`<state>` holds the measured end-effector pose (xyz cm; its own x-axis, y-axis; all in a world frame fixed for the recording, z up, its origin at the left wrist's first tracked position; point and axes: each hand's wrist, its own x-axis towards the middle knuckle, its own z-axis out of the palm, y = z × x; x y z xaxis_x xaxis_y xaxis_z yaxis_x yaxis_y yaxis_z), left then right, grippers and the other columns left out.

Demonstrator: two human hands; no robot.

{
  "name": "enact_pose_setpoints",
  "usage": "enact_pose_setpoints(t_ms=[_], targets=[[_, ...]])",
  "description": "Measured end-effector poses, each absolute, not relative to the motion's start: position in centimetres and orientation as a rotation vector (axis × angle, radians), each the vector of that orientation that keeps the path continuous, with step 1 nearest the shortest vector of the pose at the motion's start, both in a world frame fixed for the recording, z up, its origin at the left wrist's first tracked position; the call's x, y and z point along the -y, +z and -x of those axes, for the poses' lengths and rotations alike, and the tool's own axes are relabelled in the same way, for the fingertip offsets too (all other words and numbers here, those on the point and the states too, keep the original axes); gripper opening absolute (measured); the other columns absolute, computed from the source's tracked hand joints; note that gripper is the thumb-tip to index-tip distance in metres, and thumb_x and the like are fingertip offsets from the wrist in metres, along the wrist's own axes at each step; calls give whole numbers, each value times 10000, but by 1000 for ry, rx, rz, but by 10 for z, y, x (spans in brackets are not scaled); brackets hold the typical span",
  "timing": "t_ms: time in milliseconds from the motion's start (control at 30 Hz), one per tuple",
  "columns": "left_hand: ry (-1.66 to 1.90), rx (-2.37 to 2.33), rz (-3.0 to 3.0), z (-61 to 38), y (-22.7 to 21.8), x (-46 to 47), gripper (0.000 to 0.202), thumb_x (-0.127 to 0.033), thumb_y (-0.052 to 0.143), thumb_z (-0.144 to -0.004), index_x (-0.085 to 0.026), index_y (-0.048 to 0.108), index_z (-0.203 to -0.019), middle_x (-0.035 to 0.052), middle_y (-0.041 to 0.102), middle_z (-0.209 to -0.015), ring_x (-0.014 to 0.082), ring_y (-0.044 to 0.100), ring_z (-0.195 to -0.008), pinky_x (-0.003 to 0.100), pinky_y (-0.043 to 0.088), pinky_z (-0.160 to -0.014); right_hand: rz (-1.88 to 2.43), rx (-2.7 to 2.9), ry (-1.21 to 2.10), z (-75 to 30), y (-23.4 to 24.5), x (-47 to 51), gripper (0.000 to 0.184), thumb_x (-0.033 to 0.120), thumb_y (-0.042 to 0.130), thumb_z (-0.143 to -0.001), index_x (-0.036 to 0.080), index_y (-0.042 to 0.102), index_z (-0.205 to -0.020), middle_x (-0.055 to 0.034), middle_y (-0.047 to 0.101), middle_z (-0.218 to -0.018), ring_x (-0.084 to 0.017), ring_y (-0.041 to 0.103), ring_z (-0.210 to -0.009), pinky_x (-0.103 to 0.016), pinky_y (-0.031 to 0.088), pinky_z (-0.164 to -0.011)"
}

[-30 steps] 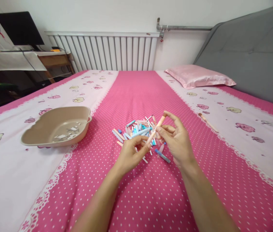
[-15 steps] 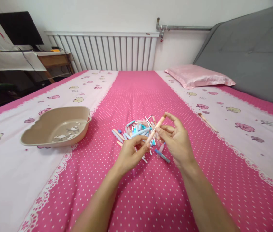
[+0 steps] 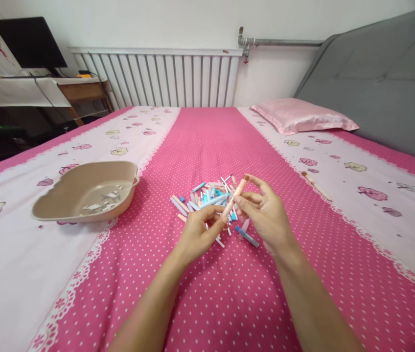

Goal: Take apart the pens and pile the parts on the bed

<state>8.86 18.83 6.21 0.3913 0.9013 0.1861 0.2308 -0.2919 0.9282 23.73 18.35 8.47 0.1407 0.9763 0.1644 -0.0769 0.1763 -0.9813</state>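
Note:
Both my hands hold one peach-coloured pen (image 3: 235,195) over a pink dotted bedsheet (image 3: 229,293). My right hand (image 3: 266,215) pinches its upper part, forefinger on the top end. My left hand (image 3: 200,232) pinches its lower end between thumb and fingers. Just beyond and under the hands lies a pile of pen parts (image 3: 207,195), several blue, pink and peach barrels and caps. One blue piece (image 3: 247,236) lies beside my right hand.
A beige scalloped bowl (image 3: 64,205) with small white bits inside sits on the bed to the left. A long peach stick (image 3: 315,185) lies to the right. A pink pillow (image 3: 303,116), grey headboard (image 3: 376,83) and radiator (image 3: 156,80) stand beyond.
The pen has shortened slightly as my right hand slid down toward my left; both hands stay in the same place over the pile.

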Motion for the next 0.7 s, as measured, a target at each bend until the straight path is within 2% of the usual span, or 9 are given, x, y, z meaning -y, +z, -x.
enact_pose_setpoints(t_ms=[133,567,700], targets=[[940,-992,-1754,-88,63,-188,269,-328,518,-796,-120,600,-945,1,545,-630,84,462,-526,191,362,-503,1076,1127,1044,-239,83,-184,619,325,668,-677,175,395,-1211,-41,637,-801,-97,561,-538,-249,481,-525],[913,-1001,-1758,-89,64,-187,292,-358,518,-794,-121,589,-950,8,561,-639,87,469,-524,200,357,-509,1091,1131,1017,-239,83,-185,611,367,698,-640,149,436,-1147,-12,616,-699,-104,556,-527,-214,416,-459],[896,-924,-1737,-88,65,-187,296,-367,510,-802,-122,575,-955,10,562,-652,90,470,-543,199,353,-510,1108,1124,1017,-239,83,-185,627,381,708,-624,163,442,-1148,-12,617,-724,-117,574,-560,-228,434,-488]])
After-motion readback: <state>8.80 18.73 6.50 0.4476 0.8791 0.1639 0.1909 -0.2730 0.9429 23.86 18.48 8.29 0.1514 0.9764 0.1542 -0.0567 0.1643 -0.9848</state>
